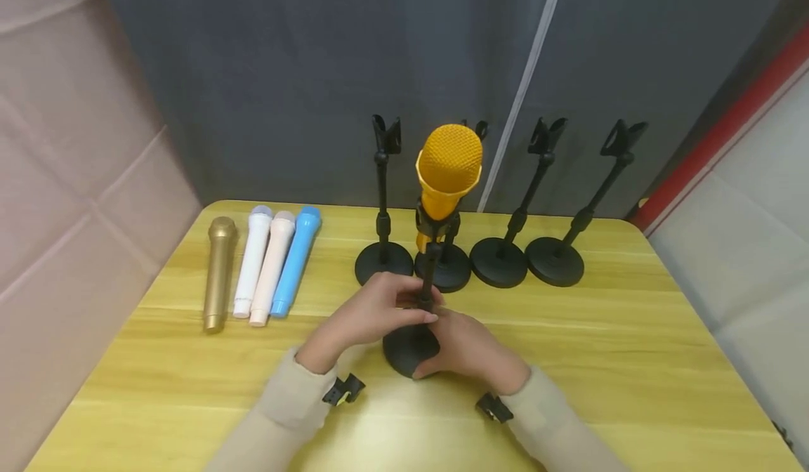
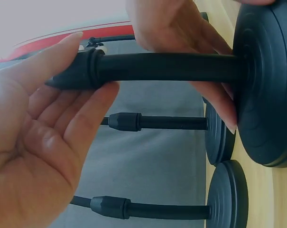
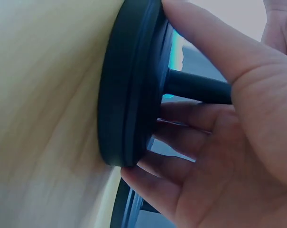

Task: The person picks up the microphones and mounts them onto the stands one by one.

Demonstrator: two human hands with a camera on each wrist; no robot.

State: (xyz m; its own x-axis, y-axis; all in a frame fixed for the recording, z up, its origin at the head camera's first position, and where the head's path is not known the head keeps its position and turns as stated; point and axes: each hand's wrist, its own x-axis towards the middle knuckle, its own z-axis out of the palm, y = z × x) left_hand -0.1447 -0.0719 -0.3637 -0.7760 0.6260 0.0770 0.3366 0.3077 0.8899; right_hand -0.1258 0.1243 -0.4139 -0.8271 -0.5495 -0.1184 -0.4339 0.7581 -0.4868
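Observation:
A yellow-orange microphone [image 1: 449,163] sits upright in the clip of the nearest black microphone stand [image 1: 409,351]. Around the collar of that stand's pole [image 2: 167,66], my left hand [image 1: 382,309] curls its thumb and fingers. My right hand [image 1: 464,345] grips the round base [image 3: 129,90], thumb on the near edge and fingers spread along the far side. In the right wrist view the base is close to the wooden surface; whether it rests fully flat I cannot tell. The microphone itself is outside both wrist views.
Several black stands with open clips line the back of the wooden table [image 1: 600,381], including a left one [image 1: 383,261] and a right one [image 1: 556,261]. At left lie a gold microphone [image 1: 219,272], a white one [image 1: 253,261], a pink one [image 1: 272,268] and a blue one [image 1: 296,261].

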